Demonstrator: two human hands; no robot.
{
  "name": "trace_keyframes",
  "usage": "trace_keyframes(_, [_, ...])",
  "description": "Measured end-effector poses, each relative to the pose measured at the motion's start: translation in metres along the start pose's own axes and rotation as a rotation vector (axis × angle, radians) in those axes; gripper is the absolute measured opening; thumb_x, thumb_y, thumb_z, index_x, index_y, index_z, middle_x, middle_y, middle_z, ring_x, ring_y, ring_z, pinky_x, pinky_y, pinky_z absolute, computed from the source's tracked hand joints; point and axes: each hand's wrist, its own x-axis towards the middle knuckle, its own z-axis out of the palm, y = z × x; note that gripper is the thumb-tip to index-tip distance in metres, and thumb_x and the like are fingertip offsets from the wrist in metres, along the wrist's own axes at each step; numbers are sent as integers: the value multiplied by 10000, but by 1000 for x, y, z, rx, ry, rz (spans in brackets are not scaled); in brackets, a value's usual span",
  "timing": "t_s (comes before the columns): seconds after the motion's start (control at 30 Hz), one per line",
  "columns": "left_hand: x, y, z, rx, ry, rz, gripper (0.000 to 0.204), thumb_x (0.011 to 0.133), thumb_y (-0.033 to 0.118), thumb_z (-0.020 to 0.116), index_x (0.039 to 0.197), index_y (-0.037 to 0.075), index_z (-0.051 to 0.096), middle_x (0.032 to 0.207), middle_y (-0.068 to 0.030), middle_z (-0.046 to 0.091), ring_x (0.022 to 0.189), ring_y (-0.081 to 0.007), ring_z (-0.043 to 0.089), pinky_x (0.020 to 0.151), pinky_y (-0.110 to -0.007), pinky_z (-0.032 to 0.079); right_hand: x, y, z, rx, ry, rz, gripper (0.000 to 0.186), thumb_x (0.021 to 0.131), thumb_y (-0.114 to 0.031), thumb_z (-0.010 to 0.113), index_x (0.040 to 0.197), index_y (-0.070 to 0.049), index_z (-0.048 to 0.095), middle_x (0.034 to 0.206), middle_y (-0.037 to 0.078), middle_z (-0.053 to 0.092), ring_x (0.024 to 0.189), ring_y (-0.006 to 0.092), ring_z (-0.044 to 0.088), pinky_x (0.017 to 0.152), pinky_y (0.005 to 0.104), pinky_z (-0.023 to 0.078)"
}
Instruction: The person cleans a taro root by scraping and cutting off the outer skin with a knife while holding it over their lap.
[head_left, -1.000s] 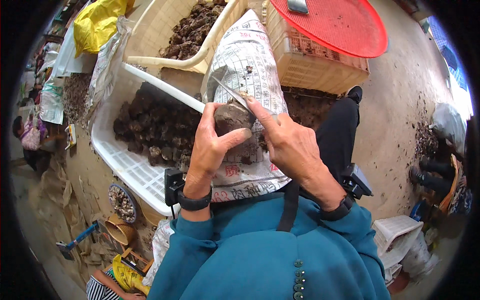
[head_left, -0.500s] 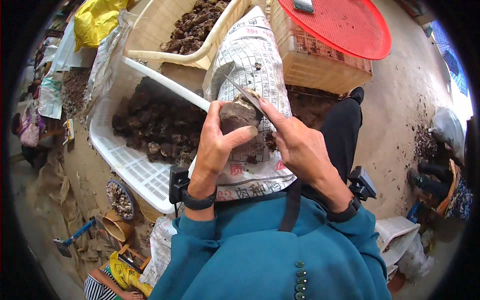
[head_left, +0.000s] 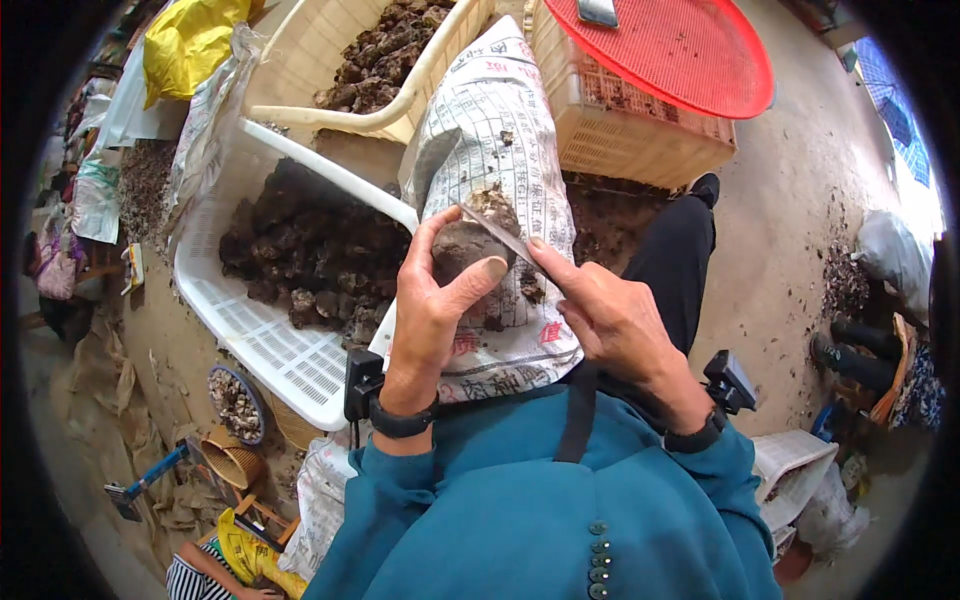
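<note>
My left hand (head_left: 428, 300) is curled round a brown, rounded lump (head_left: 465, 248) with a pale, crusty top; its exact kind does not show. The thumb lies on the near side and the fingers on the left. My right hand (head_left: 622, 312) grips a knife (head_left: 505, 236), index finger stretched along the back of the blade. The blade crosses the lump's upper right side, its tip close to my left fingertips. Beneath both hands a stuffed white woven sack (head_left: 495, 130) with printed lettering lies across my lap, dark crumbs scattered on it.
A white plastic basket (head_left: 318, 372) at the left holds many dark lumps (head_left: 310, 240). Behind it stands a cream crate (head_left: 375, 122) with more lumps. A red sieve tray (head_left: 690, 70) carrying a phone (head_left: 597, 12) rests on another crate (head_left: 640, 150). Another person's arm (head_left: 210, 568) shows lower left.
The knife has turned and dropped nearer, from pointing beyond the lump to lying across it. My right hand has shifted slightly right and down; my left fingers have loosened a little.
</note>
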Motion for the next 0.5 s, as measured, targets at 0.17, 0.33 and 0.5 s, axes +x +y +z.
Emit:
trace_keyframes(0.17, [-2, 9, -3, 26, -16, -134, 727, 794, 183, 835, 1394, -24, 480, 1121, -89, 656, 934, -122, 620, 787, -244, 515, -20, 8, -11, 29, -83, 19, 662, 864, -94, 630, 1487, -244, 462, 883, 135, 640, 773, 350, 647, 630, 442, 518])
trace_keyframes(0.33, [-2, 3, 0, -20, -5, -61, 695, 815, 165, 823, 1390, -26, 482, 1074, -75, 668, 896, -103, 619, 716, -221, 509, -15, 2, 5, 18, 43, 41, 678, 856, -112, 650, 1486, -276, 461, 880, 130, 642, 734, 344, 649, 614, 438, 528])
trace_keyframes(0.5, [0, 1, 3, -4, 23, -21, 687, 822, 183, 823, 1383, -27, 487, 1077, -86, 671, 928, -122, 625, 777, -249, 521, 0, -11, 21, -58, 145, 90, 696, 854, -104, 628, 1495, -305, 446, 834, 135, 622, 666, 342, 648, 576, 444, 525])
